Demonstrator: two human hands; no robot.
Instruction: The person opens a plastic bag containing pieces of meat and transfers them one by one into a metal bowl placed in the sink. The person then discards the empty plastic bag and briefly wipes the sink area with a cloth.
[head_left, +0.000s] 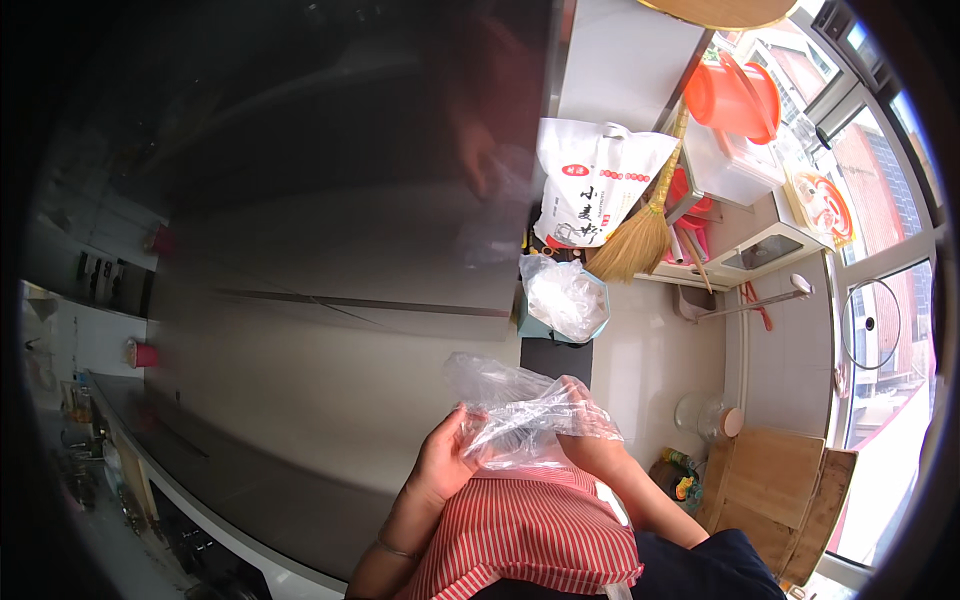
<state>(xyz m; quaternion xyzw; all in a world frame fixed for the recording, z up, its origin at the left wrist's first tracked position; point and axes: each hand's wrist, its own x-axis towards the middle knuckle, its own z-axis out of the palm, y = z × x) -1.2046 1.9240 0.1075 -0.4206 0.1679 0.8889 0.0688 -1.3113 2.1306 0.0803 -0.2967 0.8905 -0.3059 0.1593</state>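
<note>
A clear plastic bag (517, 420) is stretched between my hands, in front of a red-and-white striped apron (532, 517). My left hand (450, 454) grips its left side, the fingertips partly behind the film. Through the film on the right shows my right hand (581, 427), closed on the bag's other side. Beyond the hands, a light blue box (536, 319) stands on the floor with crumpled clear plastic bags (566, 300) in it. Behind that box stands a white flour sack (600, 180) with handles.
A large glossy dark panel (337, 225) fills the left side. A straw broom (637, 240) leans beside the sack. Along the right are a shelf unit with an orange bucket (735, 97), a long-handled dustpan (694, 302), a glass jar (701, 416) and wooden boards (772, 487).
</note>
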